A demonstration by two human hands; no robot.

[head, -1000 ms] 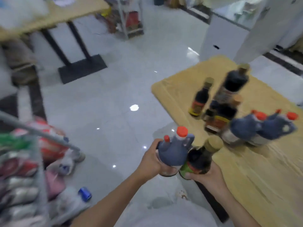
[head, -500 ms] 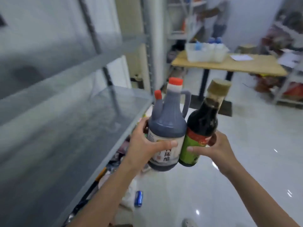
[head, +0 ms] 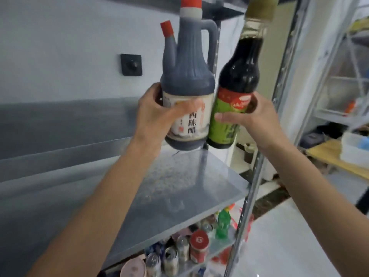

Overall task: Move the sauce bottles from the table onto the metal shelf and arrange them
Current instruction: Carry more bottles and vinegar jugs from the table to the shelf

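The left hand (head: 157,114) grips the jug (head: 187,76) round its label. The right hand (head: 253,118) grips the dark bottle (head: 239,76) round its green label. Both are upright and touching side by side, held just above the far end of the shelf (head: 189,186). Cans (head: 197,246) and a green bottle (head: 222,224) stand below the shelf.

Storeroom (or small shop): metal shelf (head: 189,188), cans (head: 198,246) crowded below, second rack (head: 335,116) at right.

Left forearm (head: 103,196), right forearm (head: 311,186): bare to the frame edge. Left hand (head: 153,114), right hand (head: 257,116) bare too, thumbnails short.
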